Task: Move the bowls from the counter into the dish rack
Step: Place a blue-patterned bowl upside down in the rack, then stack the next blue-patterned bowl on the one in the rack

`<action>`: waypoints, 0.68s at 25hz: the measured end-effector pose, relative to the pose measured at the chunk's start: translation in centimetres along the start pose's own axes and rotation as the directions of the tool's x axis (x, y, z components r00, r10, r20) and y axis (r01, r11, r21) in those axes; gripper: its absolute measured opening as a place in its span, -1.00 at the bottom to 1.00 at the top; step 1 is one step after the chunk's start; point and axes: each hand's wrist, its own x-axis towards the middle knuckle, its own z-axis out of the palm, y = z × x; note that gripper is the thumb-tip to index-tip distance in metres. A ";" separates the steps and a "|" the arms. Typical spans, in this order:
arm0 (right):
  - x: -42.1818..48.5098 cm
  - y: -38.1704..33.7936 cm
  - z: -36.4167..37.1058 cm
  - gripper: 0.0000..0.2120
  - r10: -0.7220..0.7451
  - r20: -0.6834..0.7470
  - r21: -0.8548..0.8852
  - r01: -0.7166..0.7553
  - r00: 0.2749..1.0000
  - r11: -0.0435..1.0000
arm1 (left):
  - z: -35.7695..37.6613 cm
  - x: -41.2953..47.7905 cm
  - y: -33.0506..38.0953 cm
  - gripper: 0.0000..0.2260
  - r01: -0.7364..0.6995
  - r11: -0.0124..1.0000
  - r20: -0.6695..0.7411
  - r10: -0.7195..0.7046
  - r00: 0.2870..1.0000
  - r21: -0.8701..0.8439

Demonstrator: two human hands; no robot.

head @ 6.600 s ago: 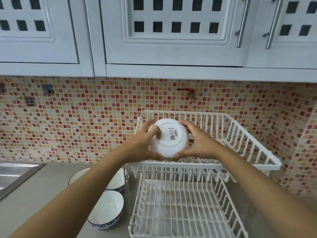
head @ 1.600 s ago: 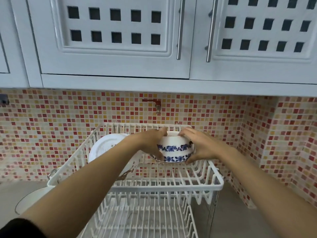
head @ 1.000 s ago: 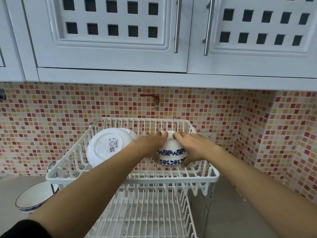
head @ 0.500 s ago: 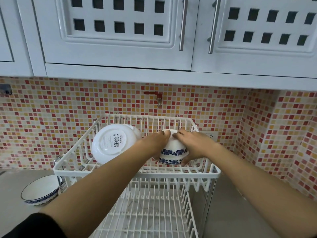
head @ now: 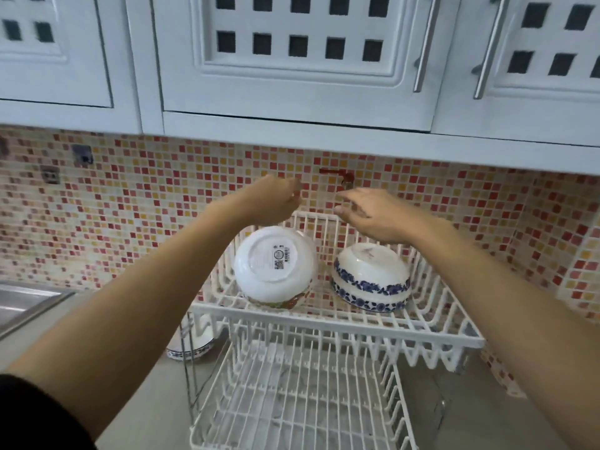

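Note:
Two bowls rest upside down and tilted on the top tier of the white wire dish rack (head: 337,323): a plain white bowl (head: 274,267) with a label on its base at the left, and a blue-flowered bowl (head: 370,277) at the right. My left hand (head: 272,203) hovers above the white bowl with curled, empty fingers. Over the blue-flowered bowl my right hand (head: 373,212) is held empty with fingers spread, clear of it. Another blue-rimmed bowl (head: 191,347) stands on the counter left of the rack, partly hidden by my left arm.
The rack's lower tier (head: 298,401) holds nothing. A steel sink (head: 22,300) lies at the far left. White wall cabinets (head: 292,60) hang low above the rack, and the mosaic tile wall (head: 130,206) runs behind and turns a corner at the right.
Both hands let go of the blue-flowered bowl, which now rests on the top tier, and rose above the rack. The view shifted so the rack sits further right.

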 end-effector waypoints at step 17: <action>23.6 -29.5 10.4 -0.59 0.215 0.130 0.213 -0.240 0.968 0.947 | 3.8 -9.9 -32.1 -0.68 0.404 0.911 0.219 -0.412 0.884 0.081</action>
